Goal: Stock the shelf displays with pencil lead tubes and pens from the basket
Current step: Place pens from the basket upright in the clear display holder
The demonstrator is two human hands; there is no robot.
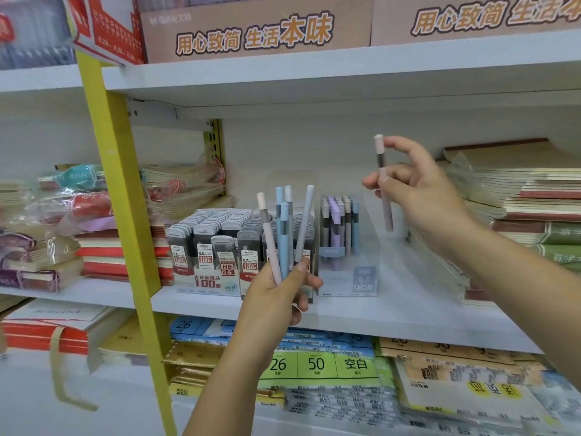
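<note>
Left hand point(279, 297) was wrapped round the bottom ends of a fan of pastel pens point(283, 234) (one pink, a couple blue, the rest greyish), caps sticking up above the fingers. Right hand point(415, 190) pinched a single pink pen point(387, 212) upright near its middle. The clear pen display box point(345, 280) sat below and left of that grip, and the pencil lead tube display point(204, 281) was right behind the left hand's bunch.

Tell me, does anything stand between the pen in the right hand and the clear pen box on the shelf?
Nothing visible does. The right hand holds the pink pen above and right of the clear pen box, only air between. The left hand with its pens is left of the box.
</note>
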